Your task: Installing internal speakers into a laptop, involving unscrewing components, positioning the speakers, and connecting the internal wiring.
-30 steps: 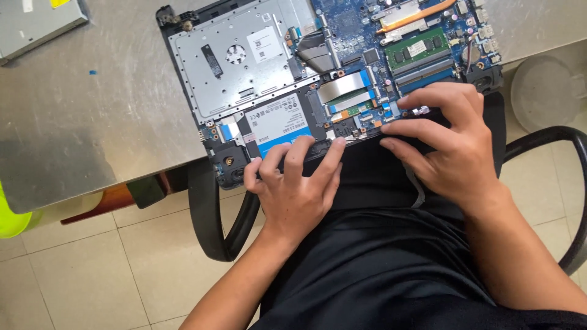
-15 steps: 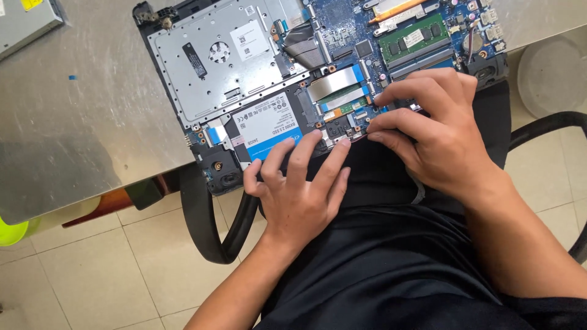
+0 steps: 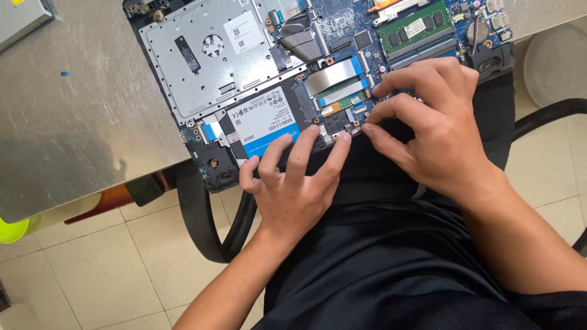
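Note:
An opened laptop (image 3: 202, 67) lies on a metal table with its bottom cover off, showing a silver plate, a blue circuit board (image 3: 342, 24), a green memory stick (image 3: 413, 27) and a white-and-blue drive (image 3: 263, 119). A long black battery-like part (image 3: 367, 168) runs along its near edge over my lap. My left hand (image 3: 293, 189) rests there with fingers spread, fingertips just below the drive. My right hand (image 3: 434, 131) arches over the board's near edge. Its thumb and middle fingertip meet beside a small connector, and anything pinched between them is hidden.
The grey metal table (image 3: 73, 122) ends just left of my lap. A grey flat device (image 3: 18, 18) lies at its far left corner. My chair's black armrests (image 3: 208, 226) curve at both sides over a tiled floor (image 3: 92, 269). A yellow-green object (image 3: 12, 229) sits under the table.
The view has drifted, so the laptop sits higher and further left in frame. Both hands stay at its near edge, with the right fingertips drawn closer to the left hand.

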